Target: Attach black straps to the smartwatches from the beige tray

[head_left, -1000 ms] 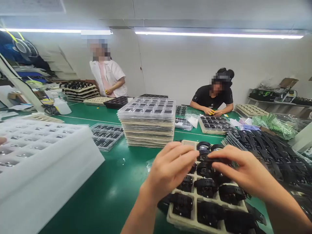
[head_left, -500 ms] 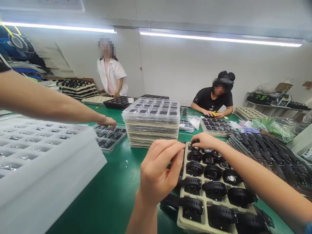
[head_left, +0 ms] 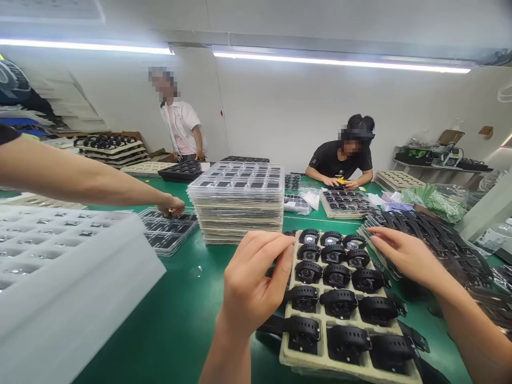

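Note:
In the head view a cream tray [head_left: 325, 341] holds rows of black smartwatches [head_left: 340, 304] with their looped straps upward. My left hand [head_left: 256, 282] is closed at the tray's far left corner, thumb and fingertips together. Whatever they hold, if anything, is too small or hidden to name. My right hand [head_left: 406, 256] hangs off the tray's far right side, thumb and fingers apart, with nothing in it. Some straps stick out past the tray's left and right edges.
Left stands a white foam tray [head_left: 120, 277] with small metallic parts. A co-worker's arm [head_left: 92, 176] reaches over a clear-lidded tray [head_left: 168, 234]. Stacked trays [head_left: 240, 213] rise in the middle. Black straps [head_left: 436, 245] lie at right. Two people are beyond the table.
My right hand has left the watches at the tray's far end and moved right, its fingers opening. My left hand stays at the corner. The view has turned slightly right.

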Available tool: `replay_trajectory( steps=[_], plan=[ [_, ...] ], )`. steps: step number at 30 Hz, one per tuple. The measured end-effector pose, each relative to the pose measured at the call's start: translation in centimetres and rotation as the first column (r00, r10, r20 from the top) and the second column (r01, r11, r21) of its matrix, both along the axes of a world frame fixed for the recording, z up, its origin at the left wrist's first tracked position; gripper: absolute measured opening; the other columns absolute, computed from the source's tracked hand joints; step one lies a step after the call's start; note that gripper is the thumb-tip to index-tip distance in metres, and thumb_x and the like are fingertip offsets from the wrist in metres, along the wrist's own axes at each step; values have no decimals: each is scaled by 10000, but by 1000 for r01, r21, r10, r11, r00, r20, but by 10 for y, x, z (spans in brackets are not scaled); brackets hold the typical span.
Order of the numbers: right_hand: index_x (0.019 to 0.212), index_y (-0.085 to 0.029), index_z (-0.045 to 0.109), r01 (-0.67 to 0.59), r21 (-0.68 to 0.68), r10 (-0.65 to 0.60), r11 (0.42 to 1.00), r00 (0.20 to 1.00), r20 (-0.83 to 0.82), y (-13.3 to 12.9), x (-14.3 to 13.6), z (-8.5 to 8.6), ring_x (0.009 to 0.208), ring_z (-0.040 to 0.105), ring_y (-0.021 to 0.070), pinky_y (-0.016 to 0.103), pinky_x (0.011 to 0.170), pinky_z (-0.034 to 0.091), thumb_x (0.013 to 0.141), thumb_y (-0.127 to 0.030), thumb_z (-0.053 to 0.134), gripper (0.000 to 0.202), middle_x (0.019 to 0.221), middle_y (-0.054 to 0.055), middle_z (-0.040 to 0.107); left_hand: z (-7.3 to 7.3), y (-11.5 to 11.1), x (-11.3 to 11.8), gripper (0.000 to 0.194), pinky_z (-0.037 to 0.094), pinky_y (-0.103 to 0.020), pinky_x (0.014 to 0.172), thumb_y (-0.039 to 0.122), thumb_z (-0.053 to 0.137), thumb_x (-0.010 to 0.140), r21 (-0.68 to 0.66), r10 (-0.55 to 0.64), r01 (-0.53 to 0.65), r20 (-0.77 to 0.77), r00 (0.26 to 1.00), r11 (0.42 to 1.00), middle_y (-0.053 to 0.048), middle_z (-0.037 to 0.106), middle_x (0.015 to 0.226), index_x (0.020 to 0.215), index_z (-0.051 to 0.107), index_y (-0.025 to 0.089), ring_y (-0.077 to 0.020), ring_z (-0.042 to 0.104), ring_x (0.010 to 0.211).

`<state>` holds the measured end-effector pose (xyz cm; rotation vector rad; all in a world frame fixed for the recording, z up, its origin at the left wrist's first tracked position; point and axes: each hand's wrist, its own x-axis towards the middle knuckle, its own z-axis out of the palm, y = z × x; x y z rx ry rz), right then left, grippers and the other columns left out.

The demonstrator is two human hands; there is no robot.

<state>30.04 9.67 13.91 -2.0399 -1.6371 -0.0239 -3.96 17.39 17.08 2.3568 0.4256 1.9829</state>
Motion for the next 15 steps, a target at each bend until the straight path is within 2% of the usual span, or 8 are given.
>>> replay_trajectory(
  steps=[2,3,6,8,10,12,13,15],
  plan=[
    [1171,-249,780,249,61,-238,967,961,-143,-43,11,-21,792,768,297,385,700,593,952,-606,473,519,955,68,833,-1,-3,7,230,596,-303,769,4,650,920,-3,-10,10,-30,999,1000,-23,776,902,1020,723,198,-166,700,835],
    [1114,-246,794,319,52,-298,946,924,-239,-59,12,-33,773,766,295,378,699,592,921,-618,491,517,921,66,833,-2,-5,11,218,596,-298,769,14,645,928,-13,-20,19,-50,999,1000,-23,777,896,1017,723,197,-165,701,832],
    [1059,-243,807,221,-103,-244,970,860,-448,-84,3,-69,709,747,268,333,618,570,866,-629,542,507,878,53,826,-9,-9,19,163,591,-280,745,79,612,968,-91,-35,20,-160,987,996,-33,774,865,1005,723,192,-165,708,800],
    [1048,-235,795,115,-199,-210,973,798,-564,-85,-5,-87,651,715,241,309,553,539,852,-637,558,507,847,39,805,-18,-12,17,160,572,-266,689,154,574,1001,-188,-17,-36,-276,961,982,-36,766,839,999,728,197,-166,700,750],
    [986,-224,774,55,-238,-201,970,736,-646,-78,-7,-100,566,656,215,294,491,495,834,-657,573,501,750,22,754,-32,-17,6,205,527,-255,605,251,532,1027,-332,4,-140,-379,925,933,-27,750,810,975,726,212,-162,663,674],
    [880,-224,747,23,-230,-180,973,699,-692,-67,-3,-110,480,573,188,285,444,441,831,-675,580,483,614,-5,654,-54,-28,-10,284,463,-253,534,377,500,1041,-537,12,-249,-407,913,806,-2,704,742,914,699,220,-150,587,582],
    [827,-225,734,14,-217,-167,976,691,-704,-61,0,-114,447,533,176,281,430,414,837,-680,576,482,565,-18,601,-69,-35,-17,342,435,-254,520,446,491,1040,-642,30,-303,-400,916,704,22,632,648,857,671,220,-146,544,541],
    [742,-225,711,7,-193,-146,981,680,-718,-49,7,-121,402,473,156,277,417,366,845,-688,569,495,508,-29,529,-105,-53,-27,446,415,-257,514,600,499,998,-826,79,-301,-301,950,477,36,575,606,831,649,215,-144,527,519]
  ],
)
